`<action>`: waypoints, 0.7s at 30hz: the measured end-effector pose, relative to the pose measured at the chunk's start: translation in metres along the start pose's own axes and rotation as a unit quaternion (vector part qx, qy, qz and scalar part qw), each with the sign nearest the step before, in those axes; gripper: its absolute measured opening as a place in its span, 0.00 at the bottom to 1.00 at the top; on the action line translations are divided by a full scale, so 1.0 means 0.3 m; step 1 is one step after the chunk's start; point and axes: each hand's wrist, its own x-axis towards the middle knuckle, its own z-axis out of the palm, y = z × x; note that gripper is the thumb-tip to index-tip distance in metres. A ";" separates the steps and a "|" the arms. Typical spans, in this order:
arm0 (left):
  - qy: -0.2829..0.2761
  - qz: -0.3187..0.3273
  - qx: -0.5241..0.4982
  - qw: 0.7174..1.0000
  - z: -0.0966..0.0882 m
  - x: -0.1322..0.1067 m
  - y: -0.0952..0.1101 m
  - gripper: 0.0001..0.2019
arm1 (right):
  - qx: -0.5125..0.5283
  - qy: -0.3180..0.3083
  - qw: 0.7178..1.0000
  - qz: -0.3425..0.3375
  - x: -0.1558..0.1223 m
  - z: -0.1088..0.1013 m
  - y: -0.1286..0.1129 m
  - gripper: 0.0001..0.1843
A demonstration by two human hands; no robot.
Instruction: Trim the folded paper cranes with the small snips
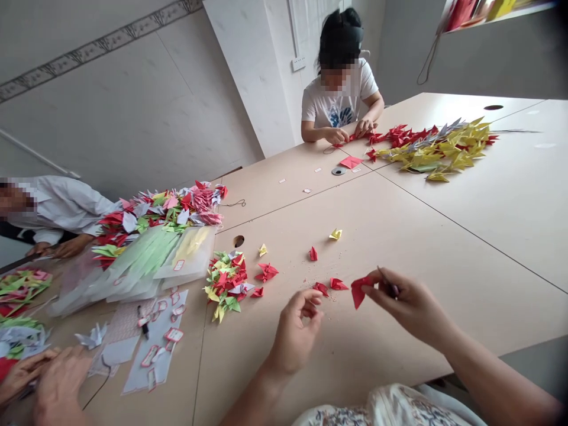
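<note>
My right hand point(406, 299) pinches a red folded paper crane point(357, 292) by its edge, above the table. A small dark object point(394, 289), perhaps a tool's handle, also shows in that hand; its kind is unclear. To the left, my left hand point(295, 331) hovers with curled fingers, thumb and fingertips apart, and nothing visible between them. Just beyond its fingertips lie a red crane point(320, 289) and another red crane point(339, 284). Farther off are a small red folded piece point(313, 254) and a yellow crane point(335, 235).
A colourful crane pile point(226, 281) lies left of my hands. Beyond it are plastic bags point(146, 260), a larger crane heap point(164, 207) and paper labels point(174, 334). Across the table point(417, 236), a co-worker point(339, 100) handles red paper beside yellow cranes point(457, 145). Other people's hands point(64, 378) work at left.
</note>
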 end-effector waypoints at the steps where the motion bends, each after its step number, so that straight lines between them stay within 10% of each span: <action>1: 0.008 0.011 0.025 1.000 -0.020 0.006 -0.010 0.15 | -0.001 0.003 1.000 0.017 0.004 -0.026 0.006 0.18; 9: 0.013 0.044 0.177 0.983 -0.138 0.043 -0.080 0.19 | -0.021 0.012 0.994 0.107 -0.020 -0.089 0.056 0.21; 21: -0.034 0.073 0.254 0.964 -0.022 0.197 -0.110 0.20 | -0.100 -0.029 0.990 0.094 0.008 -0.011 0.069 0.18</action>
